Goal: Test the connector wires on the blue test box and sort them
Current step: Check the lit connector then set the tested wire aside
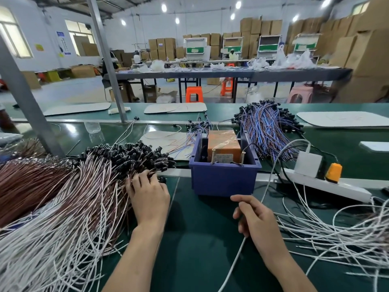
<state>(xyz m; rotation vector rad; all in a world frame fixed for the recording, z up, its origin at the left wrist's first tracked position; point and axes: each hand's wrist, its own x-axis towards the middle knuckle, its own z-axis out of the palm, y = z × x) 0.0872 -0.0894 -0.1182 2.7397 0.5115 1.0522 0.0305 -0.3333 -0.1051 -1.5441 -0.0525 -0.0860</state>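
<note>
The blue test box (pixel 223 182) stands mid-table with an orange unit (pixel 223 144) inside and two brass pins at its front rim. A big pile of white and brown connector wires (pixel 73 197) with black plug ends lies to the left. My left hand (pixel 148 194) reaches into that pile, its fingertips curled among the black plugs (pixel 134 154). My right hand (pixel 254 220) hovers in front of the box, fingers curled round a white wire (pixel 233 264) that trails toward me. Loose white wires (pixel 336 234) spread out on the right.
A white power strip (pixel 328 186) with a white adapter and an orange plug lies right of the box. Blue and purple wires (pixel 265 123) are heaped behind it. A grey slanted post (pixel 31 114) rises at left. Cardboard boxes, stools and tables fill the background.
</note>
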